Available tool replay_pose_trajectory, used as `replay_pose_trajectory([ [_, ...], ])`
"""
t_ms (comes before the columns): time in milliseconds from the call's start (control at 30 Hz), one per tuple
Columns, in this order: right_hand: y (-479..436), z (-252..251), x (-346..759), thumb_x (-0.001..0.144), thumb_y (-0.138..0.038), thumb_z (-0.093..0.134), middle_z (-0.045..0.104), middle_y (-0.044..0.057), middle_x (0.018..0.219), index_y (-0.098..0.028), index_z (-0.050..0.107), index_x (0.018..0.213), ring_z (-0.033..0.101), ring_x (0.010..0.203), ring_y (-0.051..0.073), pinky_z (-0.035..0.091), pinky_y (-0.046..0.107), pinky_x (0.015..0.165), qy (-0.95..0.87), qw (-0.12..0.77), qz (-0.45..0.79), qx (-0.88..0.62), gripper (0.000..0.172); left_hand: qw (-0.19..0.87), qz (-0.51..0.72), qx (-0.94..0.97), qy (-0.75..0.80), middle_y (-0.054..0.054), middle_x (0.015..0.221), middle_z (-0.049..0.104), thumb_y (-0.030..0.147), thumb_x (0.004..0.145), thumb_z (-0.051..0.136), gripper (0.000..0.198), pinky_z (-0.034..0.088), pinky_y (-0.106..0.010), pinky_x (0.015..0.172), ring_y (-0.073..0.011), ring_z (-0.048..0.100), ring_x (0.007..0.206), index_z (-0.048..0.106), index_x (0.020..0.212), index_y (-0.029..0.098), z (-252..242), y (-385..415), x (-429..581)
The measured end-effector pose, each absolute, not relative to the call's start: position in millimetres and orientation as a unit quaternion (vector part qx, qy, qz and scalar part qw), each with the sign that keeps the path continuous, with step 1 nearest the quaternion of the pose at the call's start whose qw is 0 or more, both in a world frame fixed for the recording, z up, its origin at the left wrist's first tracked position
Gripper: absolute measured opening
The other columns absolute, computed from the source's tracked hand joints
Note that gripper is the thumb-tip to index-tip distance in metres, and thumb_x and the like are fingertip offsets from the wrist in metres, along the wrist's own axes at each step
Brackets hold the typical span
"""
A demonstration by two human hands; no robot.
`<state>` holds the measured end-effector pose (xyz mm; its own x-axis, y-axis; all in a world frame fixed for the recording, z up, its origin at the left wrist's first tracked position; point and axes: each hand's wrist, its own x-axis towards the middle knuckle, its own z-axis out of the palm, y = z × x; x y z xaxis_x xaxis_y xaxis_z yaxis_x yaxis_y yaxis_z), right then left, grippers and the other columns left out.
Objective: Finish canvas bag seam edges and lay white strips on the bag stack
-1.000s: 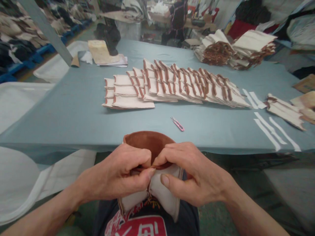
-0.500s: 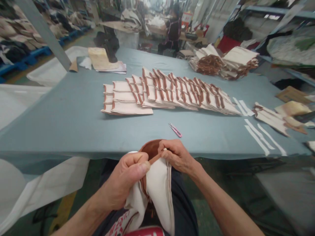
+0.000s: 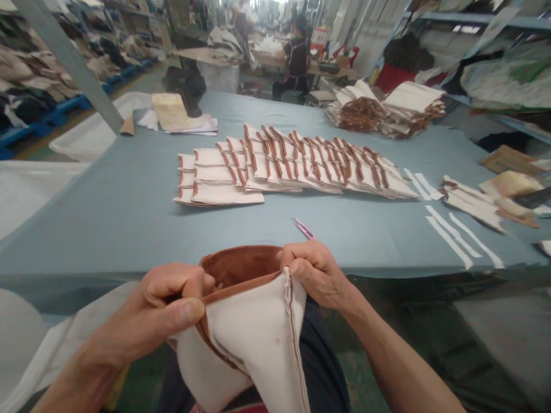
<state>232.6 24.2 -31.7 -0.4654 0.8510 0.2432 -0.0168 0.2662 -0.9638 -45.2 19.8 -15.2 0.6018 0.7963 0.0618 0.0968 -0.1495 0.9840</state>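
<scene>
Both hands hold a cream fabric pouch (image 3: pixel 253 332) with a brown lining, just below the front edge of the table. My left hand (image 3: pixel 159 312) pinches the left rim of its mouth between thumb and fingers. At the right rim, my right hand (image 3: pixel 312 269) grips the brown-trimmed seam. The mouth is stretched wide between them and the brown inside (image 3: pixel 241 267) shows. Pink thread snips (image 3: pixel 302 228) lie on the table just beyond my right hand.
On the blue-grey table (image 3: pixel 107 218) a long row of overlapping cream pouches (image 3: pixel 284 163) lies flat. More pouches are stacked at the back right (image 3: pixel 383 109). White strips (image 3: pixel 456 232) and loose pieces (image 3: pixel 477 201) lie at the right. A person works at a far table (image 3: pixel 297 54).
My hands have moved apart, pulling the pouch mouth from pinched shut to wide open. The left hand shifted left and the pouch rose slightly.
</scene>
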Motion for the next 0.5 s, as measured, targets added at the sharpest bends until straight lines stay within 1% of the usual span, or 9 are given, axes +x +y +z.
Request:
replay_pose_trajectory([
  [67,25,-28,229,0.098,-0.068,0.053,0.036,-0.006,0.056,-0.020,0.048,0.066,0.030,0.049,0.009,0.022,0.023,0.046,-0.650,0.431,0.553,-0.293,0.058,0.549,0.322,0.704,0.315,0.005,0.053,0.036,0.064,0.098,0.054,0.063,0.031,-0.024,0.048,-0.0097,0.035,0.050,0.037,0.056,0.020,-16,23,-47],
  [133,25,-25,227,0.098,-0.068,0.054,0.036,-0.006,0.056,-0.020,0.049,0.065,0.030,0.049,0.009,0.022,0.023,0.046,-0.640,0.443,0.559,-0.287,0.058,0.508,0.307,0.733,0.333,0.005,0.053,0.038,0.056,0.101,0.053,0.059,0.029,-0.023,0.047,-0.0092,0.036,0.049,0.041,0.056,0.019,-16,26,-47],
  [267,23,-24,230,0.099,-0.067,0.052,0.036,-0.006,0.056,-0.019,0.050,0.066,0.030,0.049,0.008,0.023,0.024,0.046,-0.664,0.422,0.541,-0.298,0.058,0.428,0.229,0.778,0.399,0.004,0.063,0.055,0.036,0.100,0.052,0.037,0.037,-0.019,0.051,-0.0104,0.050,0.056,0.058,0.068,0.019,-17,31,-41],
  [300,22,-24,232,0.100,-0.066,0.051,0.036,-0.006,0.056,-0.019,0.050,0.066,0.030,0.049,0.008,0.023,0.024,0.046,-0.672,0.417,0.534,-0.299,0.059,0.415,0.212,0.788,0.403,0.004,0.064,0.056,0.032,0.099,0.051,0.033,0.039,-0.019,0.052,-0.0104,0.051,0.057,0.059,0.070,0.019,-17,31,-40],
  [367,22,-22,235,0.101,-0.066,0.049,0.036,-0.006,0.057,-0.019,0.049,0.066,0.031,0.050,0.008,0.024,0.024,0.047,-0.685,0.416,0.518,-0.299,0.059,0.397,0.196,0.804,0.396,0.005,0.063,0.054,0.027,0.098,0.049,0.031,0.039,-0.018,0.052,-0.0099,0.051,0.056,0.057,0.069,0.020,-14,31,-39],
  [433,21,-19,238,0.102,-0.067,0.047,0.038,-0.006,0.058,-0.019,0.049,0.066,0.032,0.051,0.008,0.025,0.024,0.048,-0.689,0.414,0.516,-0.296,0.060,0.383,0.193,0.818,0.383,0.006,0.063,0.053,0.025,0.099,0.047,0.031,0.038,-0.018,0.053,-0.0094,0.050,0.055,0.055,0.069,0.020,-10,32,-41],
  [500,20,-13,241,0.099,-0.066,0.052,0.039,-0.006,0.060,-0.019,0.050,0.068,0.032,0.052,0.008,0.024,0.023,0.048,-0.688,0.406,0.522,-0.299,0.057,0.383,0.177,0.827,0.372,0.006,0.067,0.056,0.025,0.102,0.047,0.028,0.040,-0.017,0.057,-0.0095,0.053,0.060,0.058,0.076,0.020,-4,36,-44],
])
